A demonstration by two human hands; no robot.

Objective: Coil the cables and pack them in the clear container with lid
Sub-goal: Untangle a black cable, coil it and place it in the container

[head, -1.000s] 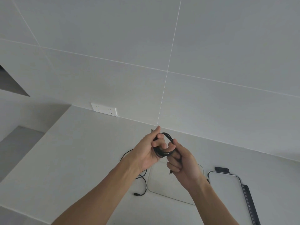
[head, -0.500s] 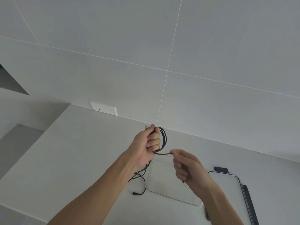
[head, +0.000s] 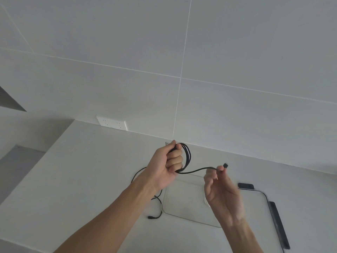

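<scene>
- the left hand [head: 165, 166] is clenched round a bundle of loops of the black cable [head: 187, 156], held up above the counter [head: 82, 179], near the far wall.
- the right hand [head: 221, 189] pinches the loose tail just behind its plug [head: 225, 165]; the other fingers are loosely curled.
- to do this well, i'd say bring that tail round in a loop the same size as the others, letting it roll between the fingertips so it doesn't kink, then tuck the plug end through to lock the coil.
- the cable looks thin, matte and limp; it sags in a soft curve between the hands.
- a second black cable [head: 156, 207] lies uncoiled on the counter below the left wrist, its plug at the near end.
- the clear container [head: 182, 203] sits under the hands, rounded corners, glassy and hard to make out; what looks like its lid [head: 264, 196], with a dark rim and clips, lies just to the right.
- the counter and tiled wall [head: 237, 52] are smooth pale grey; a white socket [head: 112, 123] sits on the far left.
</scene>
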